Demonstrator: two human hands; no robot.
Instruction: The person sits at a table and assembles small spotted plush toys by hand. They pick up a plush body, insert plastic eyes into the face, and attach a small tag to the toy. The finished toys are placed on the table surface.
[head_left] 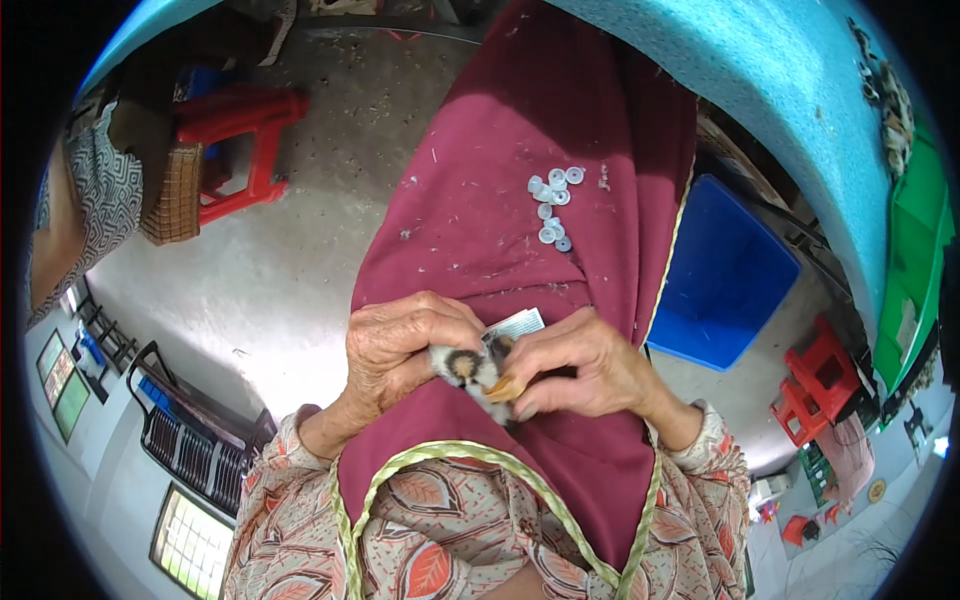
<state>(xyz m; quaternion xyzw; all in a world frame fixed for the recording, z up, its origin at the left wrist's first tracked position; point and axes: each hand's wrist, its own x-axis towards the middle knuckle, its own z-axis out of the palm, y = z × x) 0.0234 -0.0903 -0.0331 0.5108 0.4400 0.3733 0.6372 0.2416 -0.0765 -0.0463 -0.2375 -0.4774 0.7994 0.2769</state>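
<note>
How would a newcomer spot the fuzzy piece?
Find the maroon cloth over the person's lap. Lower down, the left hand and right hand hold the fuzzy piece. Unlike the translucent caps farther up, it is furry, with a dark-ringed tan spot.

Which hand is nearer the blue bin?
Right. The right hand is over the lap, left of and a little below the blue bin in the picture; the left hand is farther left, beyond the right hand.
</note>
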